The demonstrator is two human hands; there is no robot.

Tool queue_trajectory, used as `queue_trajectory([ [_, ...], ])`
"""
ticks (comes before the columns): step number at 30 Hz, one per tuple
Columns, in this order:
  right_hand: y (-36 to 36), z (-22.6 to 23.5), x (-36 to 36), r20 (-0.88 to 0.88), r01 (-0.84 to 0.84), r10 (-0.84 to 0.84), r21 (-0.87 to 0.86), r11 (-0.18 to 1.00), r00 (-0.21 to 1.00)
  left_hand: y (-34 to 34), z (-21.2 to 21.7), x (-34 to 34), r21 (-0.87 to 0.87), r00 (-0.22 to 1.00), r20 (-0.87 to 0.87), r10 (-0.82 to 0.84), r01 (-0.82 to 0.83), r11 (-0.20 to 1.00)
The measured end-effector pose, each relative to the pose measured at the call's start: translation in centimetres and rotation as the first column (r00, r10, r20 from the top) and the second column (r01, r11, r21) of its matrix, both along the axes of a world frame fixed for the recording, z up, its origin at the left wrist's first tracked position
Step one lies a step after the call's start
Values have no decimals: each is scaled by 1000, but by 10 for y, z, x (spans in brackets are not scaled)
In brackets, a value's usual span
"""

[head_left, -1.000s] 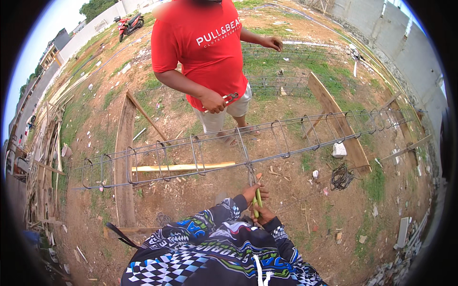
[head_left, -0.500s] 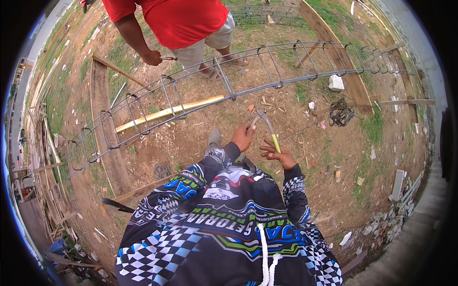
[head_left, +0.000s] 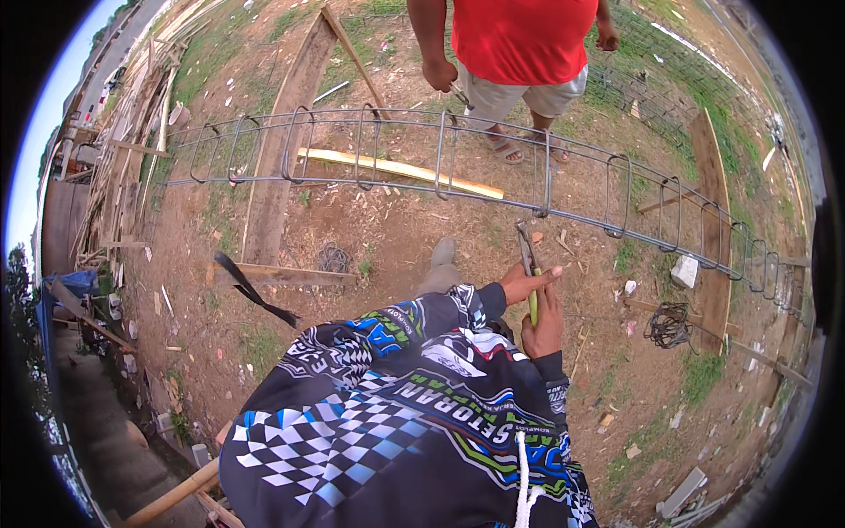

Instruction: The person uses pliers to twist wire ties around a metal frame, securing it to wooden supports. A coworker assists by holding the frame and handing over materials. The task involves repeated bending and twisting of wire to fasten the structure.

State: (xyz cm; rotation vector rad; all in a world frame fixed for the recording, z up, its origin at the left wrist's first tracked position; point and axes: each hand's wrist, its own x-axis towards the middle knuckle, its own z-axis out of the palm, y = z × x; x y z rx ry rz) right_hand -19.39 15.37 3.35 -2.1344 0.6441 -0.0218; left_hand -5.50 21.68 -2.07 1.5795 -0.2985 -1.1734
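Pincers (head_left: 528, 251) first: handles spread wide in the earlier frame, now look drawn together, my two grips brought close; view swung too. Risks, left to right: loose black strap (head_left: 255, 290) could snag if I lean. My left grip (head_left: 525, 286) has fingers lying across the tool, so a hard squeeze might pinch them. Pincers' head sits near the steel cage (head_left: 540, 212), its lower edge; contact I can't tell. Bad angle there could make it slip. Red-shirted person (head_left: 525, 40) stands just beyond, feet exposed if the cage gets knocked. Wire coil (head_left: 669, 326) lies to my right, trip hazard on a sidestep.

Pose: left forearm slants in from lower left, fingers straight, pointing right; whether they clasp anything, can't tell. Right forearm rises from below, elbow tucked, right grip (head_left: 545, 326) curled around the green handle end.
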Motion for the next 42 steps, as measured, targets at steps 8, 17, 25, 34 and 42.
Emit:
queue_trajectory([
  [8,27,-12,44,116,-475,493,-150,867,863,110,18,31,75,732,-347,586,-601,795],
  [17,46,-69,101,-65,-435,443,108,894,894,285,90,106,-493,-80,233,969,-869,47],
  [25,64,-98,151,-308,-547,558,130,827,770,480,35,263,-187,-274,716,642,-961,-202],
  [34,74,-109,129,-290,-441,454,113,890,842,490,-3,275,215,8,810,586,-934,-284],
  [42,70,-140,115,-262,-513,574,267,816,776,498,-5,242,109,-20,886,464,-962,-250],
])
